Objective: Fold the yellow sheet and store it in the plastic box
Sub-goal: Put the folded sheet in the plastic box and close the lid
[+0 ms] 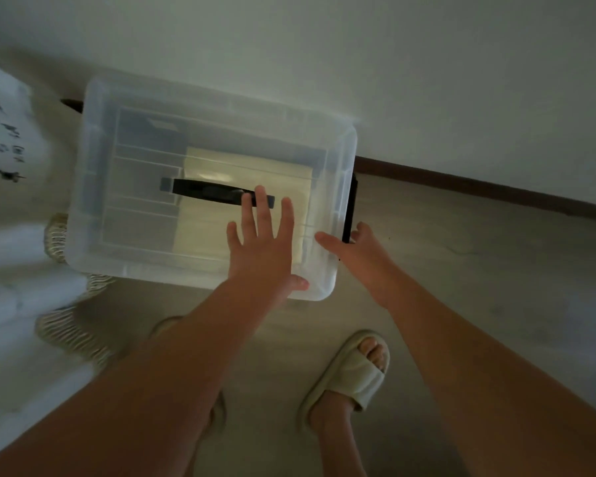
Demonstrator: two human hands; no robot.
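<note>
Yellow sheet in box | lid on, L hand atop | basket adj.

We see a plain pale wall meeting a light, smooth floor along a dark baseboard. At left, we note a woven mat partly under white fabric with black print. Lighting is dim and even.
</note>
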